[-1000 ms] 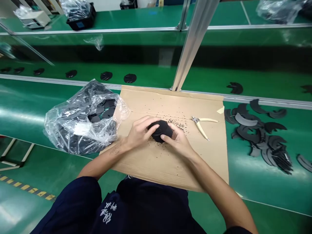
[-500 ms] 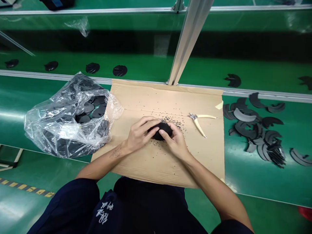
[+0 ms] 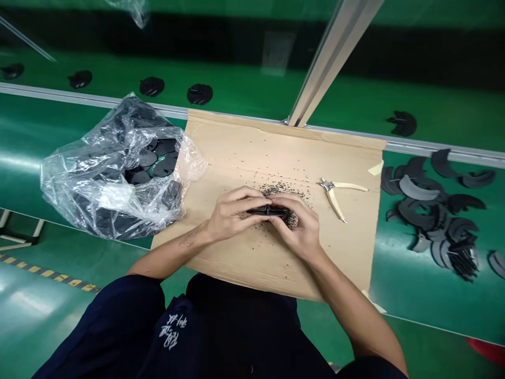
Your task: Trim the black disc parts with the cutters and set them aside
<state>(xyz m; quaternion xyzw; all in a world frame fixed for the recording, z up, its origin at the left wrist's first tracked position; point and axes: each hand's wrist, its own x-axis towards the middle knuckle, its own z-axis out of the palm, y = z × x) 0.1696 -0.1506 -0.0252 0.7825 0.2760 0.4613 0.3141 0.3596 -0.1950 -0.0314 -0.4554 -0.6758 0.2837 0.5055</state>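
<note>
Black granules (image 3: pixel 276 189) lie scattered over a sheet of brown cardboard (image 3: pixel 252 142), densest just beyond the hands and thinning out toward the sheet's far edge. Near the middle of the sheet, a flat black part (image 3: pixel 268 211), seen almost edge-on, is held close above the cardboard between the person's two hands. The left hand (image 3: pixel 232 216) reaches in from the left, its grip closed with the fingers curled over the part's left end. The right hand (image 3: pixel 295 226) comes from the near right, its grip also closed, with the fingers wrapped over the other end. The two hands nearly meet, hiding much of the part.

To the right of the hands, a pair of cream-handled pliers (image 3: pixel 335 195) lies on the cardboard, near the right hand but not touching it. A strip of pale tape (image 3: pixel 375 168) sits by the sheet's far right corner.

On the left, a clear plastic bag (image 3: pixel 79 195) full of flat black pieces (image 3: pixel 163 167) rests on the green surface (image 3: pixel 31 147) and overlaps the cardboard's left edge. On the right, a heap of black and grey crescent-shaped pieces (image 3: pixel 426 205) lies on the same surface. Beyond an aluminium rail (image 3: pixel 94 98), a row of round black pieces (image 3: pixel 199 93) sits spaced along a second green surface. An aluminium post (image 3: pixel 335 63) rises just past the cardboard's far edge.
</note>
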